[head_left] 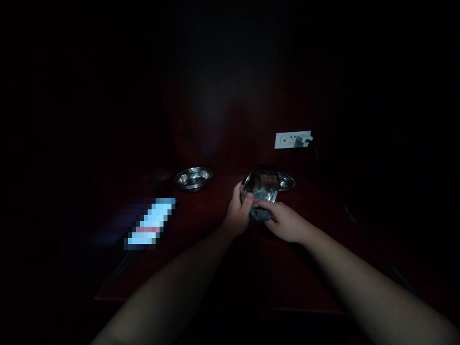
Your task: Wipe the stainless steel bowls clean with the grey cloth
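My left hand (238, 211) is closed on the rim of a shiny metal bowl (269, 184), its thumb over the near edge. The bowl is tilted, with its open side towards me. My right hand (285, 221) is closed on a dark grey-green cloth (260, 214) with a patterned surface, pressed against the bowl's lower edge. Part of the cloth shows at the inside of the bowl. Behind the bowl, a second shiny metal dish (287, 182) is partly hidden. The fingers beneath the bowl are out of sight.
A shallow metal dish (194, 178) rests at the back left of the dark red table (215, 211). A lit, pixelated screen (151, 225) lies on the left. On the wall is a white socket (287, 140) with a plug in it; a cable (359, 227) runs down the right side.
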`<state>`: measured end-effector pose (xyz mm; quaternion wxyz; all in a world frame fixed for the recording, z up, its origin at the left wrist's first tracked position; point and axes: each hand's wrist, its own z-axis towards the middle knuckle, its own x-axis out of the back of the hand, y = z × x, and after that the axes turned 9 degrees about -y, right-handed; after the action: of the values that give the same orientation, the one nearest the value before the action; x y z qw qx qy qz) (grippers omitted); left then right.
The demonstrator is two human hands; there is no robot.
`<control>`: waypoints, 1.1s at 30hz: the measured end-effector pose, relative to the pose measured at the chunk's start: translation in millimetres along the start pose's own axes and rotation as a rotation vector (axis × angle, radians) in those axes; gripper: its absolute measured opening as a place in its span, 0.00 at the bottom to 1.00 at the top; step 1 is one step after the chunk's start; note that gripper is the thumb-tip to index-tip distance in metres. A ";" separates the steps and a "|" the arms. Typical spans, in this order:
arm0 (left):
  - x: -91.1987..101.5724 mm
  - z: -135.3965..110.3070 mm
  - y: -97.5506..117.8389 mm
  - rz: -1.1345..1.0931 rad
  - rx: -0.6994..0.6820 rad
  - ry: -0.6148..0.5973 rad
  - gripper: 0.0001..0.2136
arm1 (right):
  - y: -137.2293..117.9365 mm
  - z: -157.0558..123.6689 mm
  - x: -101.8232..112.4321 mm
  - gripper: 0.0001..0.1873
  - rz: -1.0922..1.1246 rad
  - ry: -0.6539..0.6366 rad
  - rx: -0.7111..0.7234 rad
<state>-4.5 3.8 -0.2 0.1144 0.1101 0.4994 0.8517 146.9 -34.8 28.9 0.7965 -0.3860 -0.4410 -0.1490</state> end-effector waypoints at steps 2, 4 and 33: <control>0.6 1.0 -2.5 0.010 -0.003 0.015 0.24 | 0.6 0.6 -2.2 0.27 0.054 0.031 0.044; 1.0 2.2 -4.0 0.032 -0.036 0.026 0.23 | 3.3 1.2 -6.3 0.28 0.097 0.058 0.085; -1.8 2.7 -8.8 0.101 0.033 0.013 0.19 | 20.4 3.9 -4.8 0.30 -0.168 0.127 -0.197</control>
<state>-1.3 9.7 -6.8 0.0662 0.1317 0.5080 0.8486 153.7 -18.9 16.4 0.7659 -0.4137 -0.4037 -0.2816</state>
